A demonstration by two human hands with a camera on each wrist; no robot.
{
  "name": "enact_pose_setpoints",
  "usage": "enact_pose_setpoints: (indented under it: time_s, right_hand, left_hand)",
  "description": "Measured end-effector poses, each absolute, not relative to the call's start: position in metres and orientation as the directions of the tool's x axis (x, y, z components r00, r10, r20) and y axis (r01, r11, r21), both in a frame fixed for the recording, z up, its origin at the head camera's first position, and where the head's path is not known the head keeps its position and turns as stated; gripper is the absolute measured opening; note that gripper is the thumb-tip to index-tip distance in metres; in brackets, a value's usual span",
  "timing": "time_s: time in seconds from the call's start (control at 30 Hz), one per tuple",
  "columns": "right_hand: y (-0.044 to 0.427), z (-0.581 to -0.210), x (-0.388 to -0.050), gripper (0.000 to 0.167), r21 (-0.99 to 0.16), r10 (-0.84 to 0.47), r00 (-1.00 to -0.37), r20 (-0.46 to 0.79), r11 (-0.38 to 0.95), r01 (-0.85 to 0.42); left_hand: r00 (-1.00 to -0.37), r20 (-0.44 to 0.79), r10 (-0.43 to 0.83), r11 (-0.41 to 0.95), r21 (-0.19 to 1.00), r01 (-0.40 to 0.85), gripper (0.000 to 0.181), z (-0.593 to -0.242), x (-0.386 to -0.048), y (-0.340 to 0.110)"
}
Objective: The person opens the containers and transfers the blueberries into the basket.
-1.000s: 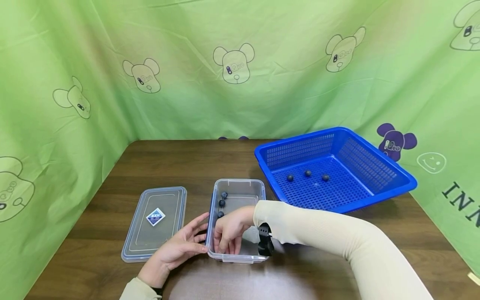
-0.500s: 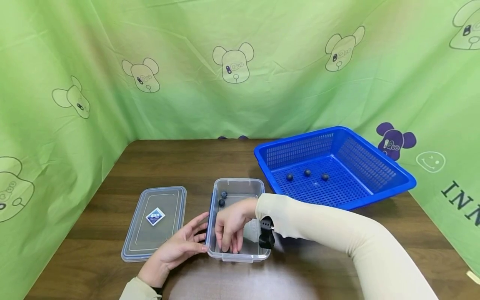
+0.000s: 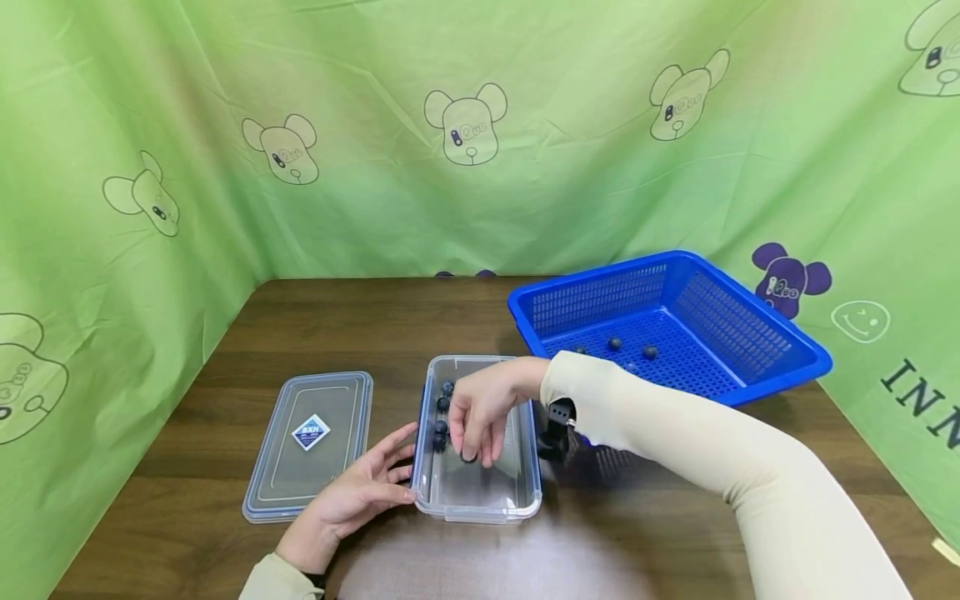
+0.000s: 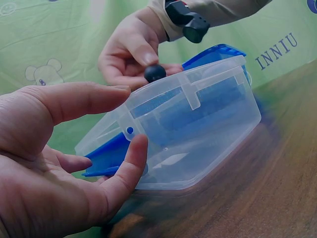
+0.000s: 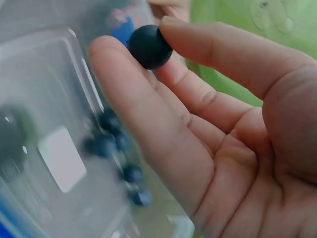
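Between thumb and fingertips, my right hand [image 3: 491,408] pinches a dark blueberry [image 5: 150,47] over a clear plastic container [image 3: 483,492]. In the left wrist view the held blueberry [image 4: 155,74] appears at the level of the container's rim. Several other blueberries [image 3: 443,403] lie inside along the container's left wall; the right hand may hide more. My left hand [image 3: 360,500] touches the container's left side, its thumb at the near corner and its fingers spread loosely along the wall.
Right of the container stands a blue perforated basket [image 3: 750,333] with a few blueberries [image 3: 650,352] in it, partly covered by the right sleeve. A clear lid [image 3: 285,475] with a blue label lies flat on the wooden table [image 3: 375,321] to the left. Green cloth hangs behind.
From the container's near left corner, my right hand has risen and moved away and rightward with the blueberry. Berries it covered now show along the left wall. The left hand stays put.
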State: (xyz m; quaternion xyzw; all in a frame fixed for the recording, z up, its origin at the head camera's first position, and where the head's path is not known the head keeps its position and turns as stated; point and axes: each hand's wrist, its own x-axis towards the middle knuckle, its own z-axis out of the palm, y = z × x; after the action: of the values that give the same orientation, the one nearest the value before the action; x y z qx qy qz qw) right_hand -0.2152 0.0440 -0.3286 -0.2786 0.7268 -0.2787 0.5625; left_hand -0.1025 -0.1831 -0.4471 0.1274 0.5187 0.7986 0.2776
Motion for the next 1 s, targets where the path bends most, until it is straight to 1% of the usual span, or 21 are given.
enact_pose_setpoints:
  time_s: [0.23, 0.47, 0.63, 0.77, 0.9, 1.0]
  right_hand:
    - [0.071, -0.305, -0.238, 0.005, -0.719, -0.715, -0.278, -0.641, 0.687, -0.109]
    - [0.109, -0.288, -0.264, 0.008, -0.726, -0.692, -0.359, -0.626, 0.686, -0.057]
    - [0.140, -0.285, -0.280, 0.012, -0.732, -0.669, -0.419, -0.614, 0.681, -0.016]
    - [0.166, -0.283, -0.293, 0.011, -0.724, -0.642, -0.449, -0.621, 0.689, 0.015]
    - [0.195, -0.285, -0.306, 0.011, -0.701, -0.596, -0.484, -0.641, 0.711, 0.053]
    - [0.220, -0.289, -0.316, 0.012, -0.687, -0.551, -0.523, -0.650, 0.721, 0.093]
  left_hand:
    - [-0.814, -0.075, 0.575, -0.315, 0.898, -0.306, 0.094, -0.447, -0.102, -0.183]
    - [-0.818, -0.084, 0.569, -0.312, 0.898, -0.310, 0.094, -0.447, -0.102, -0.183]
    - [-0.817, -0.089, 0.570, -0.309, 0.898, -0.313, 0.094, -0.446, -0.102, -0.183]
    - [-0.816, -0.086, 0.571, -0.311, 0.898, -0.312, 0.095, -0.446, -0.102, -0.182]
    - [-0.817, -0.085, 0.571, -0.314, 0.897, -0.312, 0.095, -0.446, -0.102, -0.182]
    - [-0.819, -0.088, 0.567, -0.312, 0.897, -0.313, 0.096, -0.446, -0.103, -0.183]
